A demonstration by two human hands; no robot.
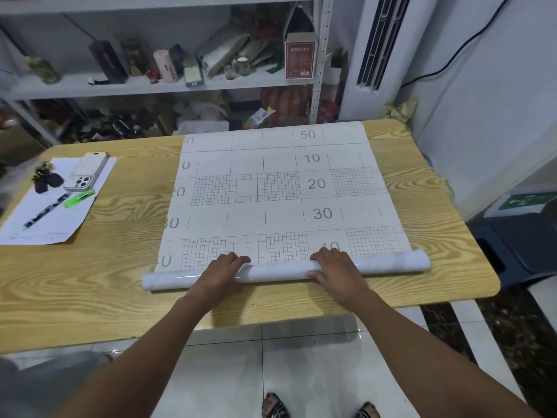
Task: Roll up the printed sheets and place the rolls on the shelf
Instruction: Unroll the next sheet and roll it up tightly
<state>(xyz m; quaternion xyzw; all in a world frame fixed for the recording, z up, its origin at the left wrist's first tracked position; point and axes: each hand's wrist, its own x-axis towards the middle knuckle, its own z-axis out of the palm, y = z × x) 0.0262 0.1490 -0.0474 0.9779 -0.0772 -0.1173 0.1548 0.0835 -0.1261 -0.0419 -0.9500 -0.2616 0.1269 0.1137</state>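
A large white printed sheet (271, 188) with grid squares and numbers 10 to 50 lies flat across the wooden table (120, 212). Its near end is wound into a glossy white roll (280, 271) lying crosswise near the table's front edge. My left hand (223, 271) grips the roll left of its middle, fingers curled over the top. My right hand (334, 267) grips it right of the middle, thumb under the near side. The grey metal shelf (156, 84) stands behind the table.
At the table's left lies a paper sheet (45, 218) bearing a phone (87, 170), keys (45, 176), a pen (45, 211) and a green lighter (79, 199). The shelf boards are crowded with boxes and jars. A white air conditioner (373, 55) stands at the right. My sandalled feet show below.
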